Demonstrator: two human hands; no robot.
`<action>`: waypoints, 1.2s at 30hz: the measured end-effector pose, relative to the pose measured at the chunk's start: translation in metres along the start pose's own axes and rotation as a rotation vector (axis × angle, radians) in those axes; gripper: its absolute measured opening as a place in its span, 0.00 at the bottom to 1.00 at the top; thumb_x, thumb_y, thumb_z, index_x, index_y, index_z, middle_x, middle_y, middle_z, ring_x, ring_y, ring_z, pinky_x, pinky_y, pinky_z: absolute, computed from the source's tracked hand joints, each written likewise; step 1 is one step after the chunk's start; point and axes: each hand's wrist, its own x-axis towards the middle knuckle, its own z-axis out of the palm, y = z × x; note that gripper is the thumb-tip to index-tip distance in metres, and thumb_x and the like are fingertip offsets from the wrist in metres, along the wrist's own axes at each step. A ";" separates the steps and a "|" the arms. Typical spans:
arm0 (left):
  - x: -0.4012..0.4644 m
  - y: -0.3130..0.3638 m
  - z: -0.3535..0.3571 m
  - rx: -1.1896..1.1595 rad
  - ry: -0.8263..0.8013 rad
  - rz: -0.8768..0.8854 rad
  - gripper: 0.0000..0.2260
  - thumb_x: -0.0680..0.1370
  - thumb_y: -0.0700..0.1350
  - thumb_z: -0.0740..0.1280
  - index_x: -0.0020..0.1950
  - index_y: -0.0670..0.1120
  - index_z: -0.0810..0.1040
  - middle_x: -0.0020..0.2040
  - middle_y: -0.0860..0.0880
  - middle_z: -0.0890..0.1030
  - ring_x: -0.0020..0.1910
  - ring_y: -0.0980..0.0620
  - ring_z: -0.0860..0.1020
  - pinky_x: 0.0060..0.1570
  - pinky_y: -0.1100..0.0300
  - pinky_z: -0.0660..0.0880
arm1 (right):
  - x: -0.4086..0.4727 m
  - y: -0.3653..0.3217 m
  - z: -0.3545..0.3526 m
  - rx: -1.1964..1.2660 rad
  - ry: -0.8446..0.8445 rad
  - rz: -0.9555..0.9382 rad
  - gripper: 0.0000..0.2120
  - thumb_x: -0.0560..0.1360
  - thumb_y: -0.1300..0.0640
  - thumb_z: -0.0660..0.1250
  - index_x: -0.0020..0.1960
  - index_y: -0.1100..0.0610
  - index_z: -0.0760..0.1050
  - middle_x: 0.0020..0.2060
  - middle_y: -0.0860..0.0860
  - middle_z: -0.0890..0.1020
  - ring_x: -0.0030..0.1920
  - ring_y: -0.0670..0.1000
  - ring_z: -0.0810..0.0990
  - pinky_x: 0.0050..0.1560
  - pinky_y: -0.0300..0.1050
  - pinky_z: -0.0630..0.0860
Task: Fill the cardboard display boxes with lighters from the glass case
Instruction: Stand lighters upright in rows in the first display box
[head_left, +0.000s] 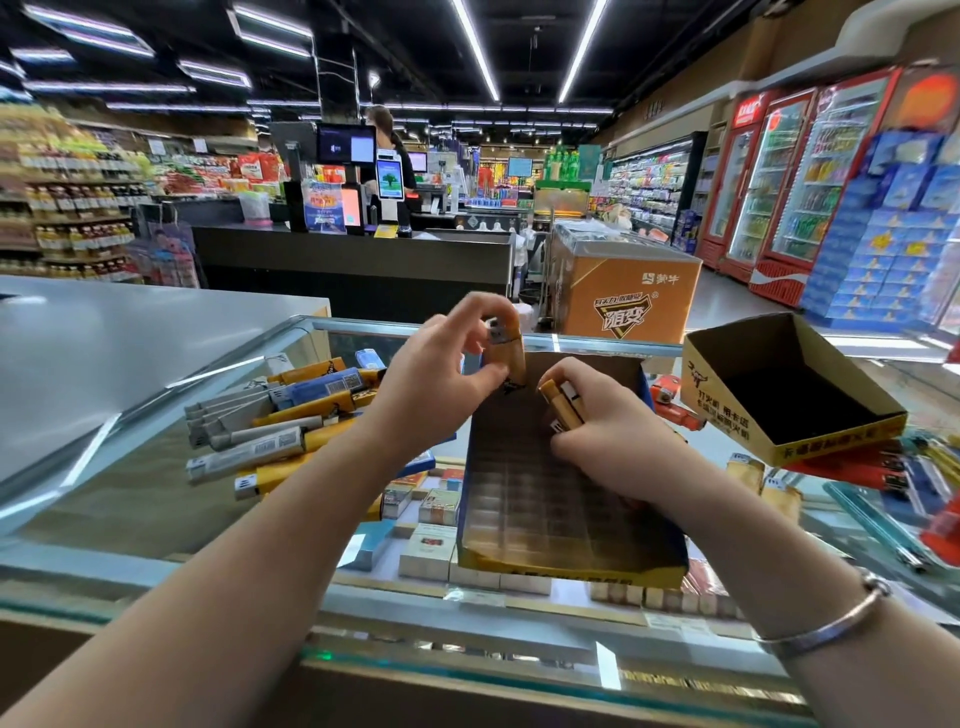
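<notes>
A cardboard display box (524, 519) with a grid of slots lies on the glass case (130, 499) in front of me. My left hand (441, 364) pinches an orange lighter (506, 348) upright over the box's far end. My right hand (597, 421) grips a small bundle of orange lighters (563, 402) just above the box. A pile of loose lighters (280, 421), grey, orange and blue, lies on the glass to the left. A second cardboard display box (810, 441) stands tilted at the right.
Red and orange lighters (675, 405) lie between the two boxes, more red and yellow ones (893, 467) under the right box. Cigarette packs (431, 525) show beneath the glass. A grey counter (104, 332) lies to the left. A person stands at the checkout (358, 260) beyond.
</notes>
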 end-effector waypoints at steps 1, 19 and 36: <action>0.000 -0.001 0.000 0.040 -0.033 0.002 0.15 0.75 0.42 0.68 0.59 0.53 0.70 0.43 0.54 0.74 0.46 0.54 0.73 0.45 0.55 0.73 | 0.000 0.000 0.000 0.005 0.003 0.003 0.20 0.72 0.64 0.67 0.57 0.48 0.66 0.47 0.49 0.74 0.45 0.48 0.75 0.34 0.34 0.71; 0.010 -0.009 -0.006 0.237 0.023 0.145 0.08 0.75 0.45 0.68 0.52 0.46 0.82 0.44 0.52 0.80 0.46 0.53 0.73 0.44 0.54 0.74 | 0.001 0.004 -0.001 0.016 0.010 -0.007 0.21 0.71 0.63 0.68 0.57 0.47 0.65 0.46 0.46 0.72 0.45 0.47 0.74 0.34 0.32 0.70; 0.003 -0.003 -0.004 0.067 -0.061 -0.079 0.09 0.75 0.40 0.67 0.55 0.48 0.78 0.48 0.51 0.81 0.45 0.55 0.80 0.44 0.54 0.80 | 0.000 0.002 -0.006 0.339 0.127 -0.083 0.19 0.68 0.65 0.70 0.53 0.48 0.71 0.44 0.53 0.77 0.44 0.52 0.79 0.38 0.41 0.80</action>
